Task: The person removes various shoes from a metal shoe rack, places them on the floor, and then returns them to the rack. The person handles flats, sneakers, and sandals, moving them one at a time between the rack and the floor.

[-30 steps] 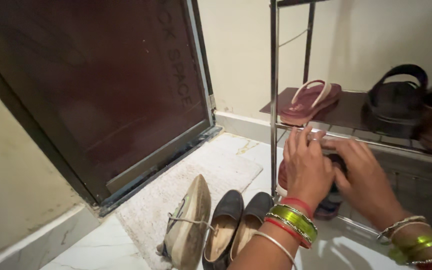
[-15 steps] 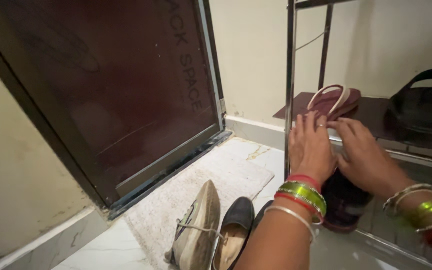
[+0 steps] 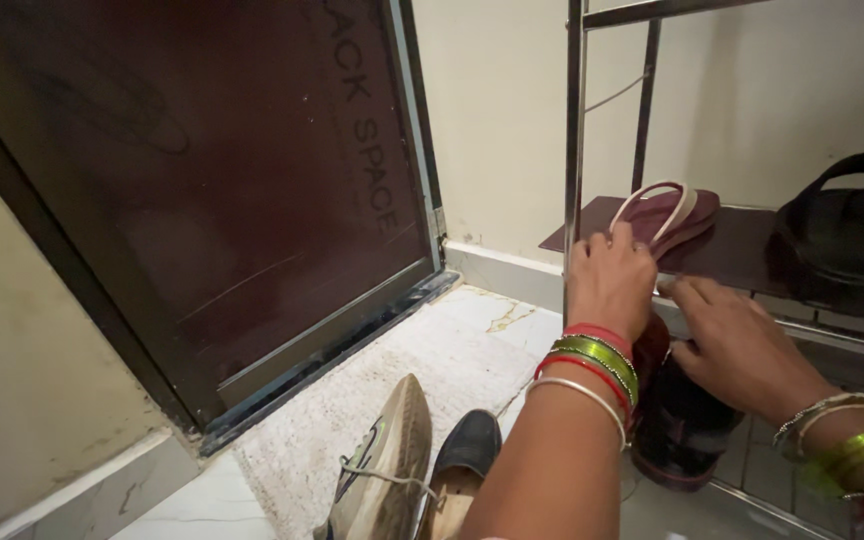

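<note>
The rack shelf (image 3: 732,240) bears a maroon sandal (image 3: 674,213) and, right of it, a black sandal (image 3: 847,235). On the floor (image 3: 472,320) left of the rack lies a mat (image 3: 382,390) with a sneaker (image 3: 380,475).

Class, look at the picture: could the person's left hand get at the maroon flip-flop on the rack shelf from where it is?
Probably yes. The left hand is at the shelf's front edge, right beside the maroon flip-flop, with nothing between them. The right hand sits lower, over a dark shoe, out of the way.
</note>
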